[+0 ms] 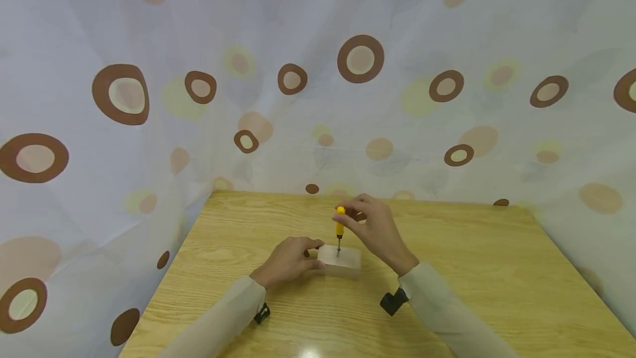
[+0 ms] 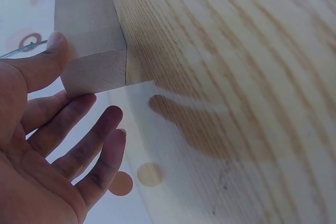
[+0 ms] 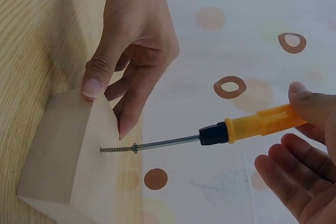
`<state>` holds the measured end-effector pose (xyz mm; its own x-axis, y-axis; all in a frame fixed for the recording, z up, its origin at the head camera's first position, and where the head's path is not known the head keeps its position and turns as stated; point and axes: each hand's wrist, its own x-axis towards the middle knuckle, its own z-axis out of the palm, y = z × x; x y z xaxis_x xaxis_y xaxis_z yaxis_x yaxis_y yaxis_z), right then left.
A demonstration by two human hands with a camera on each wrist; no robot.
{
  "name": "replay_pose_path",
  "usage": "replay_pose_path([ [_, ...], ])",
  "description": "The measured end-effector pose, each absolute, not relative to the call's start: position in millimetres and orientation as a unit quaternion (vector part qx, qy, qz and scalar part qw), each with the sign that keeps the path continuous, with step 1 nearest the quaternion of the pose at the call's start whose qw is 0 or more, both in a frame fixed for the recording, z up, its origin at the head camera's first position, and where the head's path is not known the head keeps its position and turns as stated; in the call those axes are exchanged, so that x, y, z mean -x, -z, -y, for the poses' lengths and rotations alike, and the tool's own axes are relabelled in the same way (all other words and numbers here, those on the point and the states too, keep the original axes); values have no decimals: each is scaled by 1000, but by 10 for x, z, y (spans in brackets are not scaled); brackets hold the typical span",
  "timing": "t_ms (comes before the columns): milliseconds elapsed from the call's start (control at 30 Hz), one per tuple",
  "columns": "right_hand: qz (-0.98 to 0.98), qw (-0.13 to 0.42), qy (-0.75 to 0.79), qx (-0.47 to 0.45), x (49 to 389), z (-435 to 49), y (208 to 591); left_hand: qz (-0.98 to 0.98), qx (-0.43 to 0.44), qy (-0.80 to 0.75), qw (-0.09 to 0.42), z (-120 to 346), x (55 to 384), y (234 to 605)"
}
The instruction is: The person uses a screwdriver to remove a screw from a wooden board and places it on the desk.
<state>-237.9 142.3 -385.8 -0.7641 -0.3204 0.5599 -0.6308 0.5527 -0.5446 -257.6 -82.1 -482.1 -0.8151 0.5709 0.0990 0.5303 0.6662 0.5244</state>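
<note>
A pale wooden block [image 1: 350, 259] lies on the table, held at its left end by my left hand [image 1: 288, 261], thumb on one side and fingertips on the other. A threaded screw [image 3: 115, 149] stands in the block's upper face with much of its thread showing. My right hand [image 1: 377, 231] pinches the top of a yellow-handled screwdriver [image 1: 340, 227], the thumb along the handle in the right wrist view. The screwdriver stands nearly upright, its steel shaft [image 3: 168, 142] meeting the screw head. In the left wrist view, the block's end [image 2: 97, 69] sits between thumb and fingers.
The light wood-grain table [image 1: 472, 269] extends around the block on all sides. Behind it and to the left hangs a white curtain [image 1: 318, 98] with brown and beige spots. A black wrist mount [image 1: 394, 301] juts out below the right sleeve.
</note>
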Motion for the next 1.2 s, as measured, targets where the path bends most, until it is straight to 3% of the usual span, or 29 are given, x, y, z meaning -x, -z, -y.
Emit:
replay_pose_path([
  [333, 852, 217, -409, -243, 2357, -1434, 3852, -913, -297, -277, 43, 833, 2565, 4835],
  [633, 849, 150, -416, -288, 2382, -1467, 3829, -911, -299, -281, 43, 846, 2579, 4829],
  [1200, 851, 156, -439, -241, 2358, -1490, 3831, -912, -296, -281, 37, 832, 2563, 4818],
])
